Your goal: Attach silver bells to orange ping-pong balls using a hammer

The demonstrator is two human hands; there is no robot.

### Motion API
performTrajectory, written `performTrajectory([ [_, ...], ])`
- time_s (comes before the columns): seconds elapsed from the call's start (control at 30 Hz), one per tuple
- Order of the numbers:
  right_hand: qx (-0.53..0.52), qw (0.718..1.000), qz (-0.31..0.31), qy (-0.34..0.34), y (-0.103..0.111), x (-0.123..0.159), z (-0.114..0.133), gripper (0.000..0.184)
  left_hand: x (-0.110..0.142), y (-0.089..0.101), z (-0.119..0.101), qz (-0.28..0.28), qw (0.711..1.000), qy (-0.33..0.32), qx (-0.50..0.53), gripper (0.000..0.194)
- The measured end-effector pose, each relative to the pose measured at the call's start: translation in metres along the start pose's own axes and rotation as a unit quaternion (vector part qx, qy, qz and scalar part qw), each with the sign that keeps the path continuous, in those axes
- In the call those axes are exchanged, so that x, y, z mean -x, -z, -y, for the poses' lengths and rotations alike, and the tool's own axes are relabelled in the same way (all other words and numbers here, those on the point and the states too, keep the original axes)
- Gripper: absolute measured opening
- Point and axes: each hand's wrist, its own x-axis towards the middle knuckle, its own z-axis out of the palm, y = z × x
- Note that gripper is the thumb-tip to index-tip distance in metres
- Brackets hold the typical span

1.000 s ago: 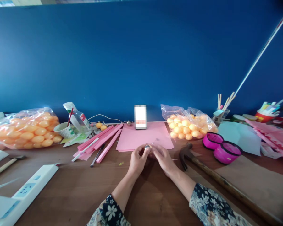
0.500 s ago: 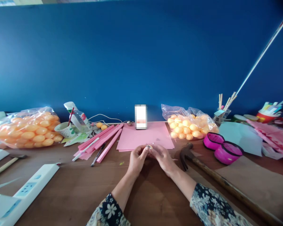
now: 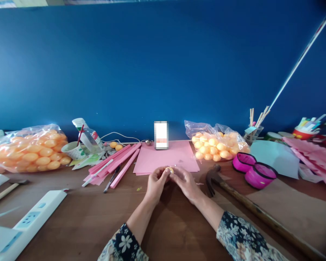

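My left hand [image 3: 157, 182] and my right hand [image 3: 188, 184] meet at the near edge of a stack of pink paper sheets [image 3: 165, 157]. Both are closed, with thumbs and fingertips pinching a small round yellow thing [image 3: 171, 169] between them. Only its top shows, with a pale glint; fingers cover the rest, so its exact kind is unclear. Beyond the hands a phone [image 3: 161, 135] stands upright on the paper.
Plastic bags of orange balls sit left [image 3: 32, 154] and right [image 3: 214, 146]. A claw hammer [image 3: 241, 195] lies right of my hands, near magenta rings [image 3: 260, 175]. Folded pink strips [image 3: 125, 159], a pen [image 3: 112, 179], a paper cup [image 3: 72, 150] and a power strip [image 3: 36, 214] are left.
More of the yellow thing shows between my fingertips than before. My fingers have shifted slightly around it; both hands stay in nearly the same place.
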Motion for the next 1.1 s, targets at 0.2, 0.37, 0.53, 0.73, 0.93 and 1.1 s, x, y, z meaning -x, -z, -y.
performTrajectory([
  [0.2,-0.019,1.000,-0.001,-0.014,0.0015,-0.0005,-0.0024,0.035,0.0009,0.0022,-0.0014,0.041,0.998,0.029,0.040,0.032],
  [0.37,-0.077,0.996,-0.020,-0.040,0.0007,-0.0008,-0.0022,0.036,0.0019,0.0005,-0.0054,0.082,0.988,0.048,0.120,0.043],
  [0.53,-0.132,0.988,-0.057,-0.060,0.0010,-0.0026,-0.0041,0.039,0.0026,-0.0008,-0.0067,0.119,0.980,0.066,0.147,0.043],
  [0.73,-0.116,0.990,-0.047,-0.058,0.0006,-0.0025,-0.0030,0.034,0.0029,-0.0017,-0.0043,0.106,0.984,0.053,0.131,0.031],
  [0.93,-0.086,0.995,-0.027,-0.052,0.0003,-0.0014,-0.0011,0.032,0.0030,-0.0032,-0.0049,0.090,0.989,0.048,0.104,0.032],
  [1.1,-0.102,0.994,-0.016,-0.044,0.0003,-0.0016,-0.0017,0.032,0.0045,-0.0052,-0.0084,0.090,0.989,0.053,0.108,0.035],
])
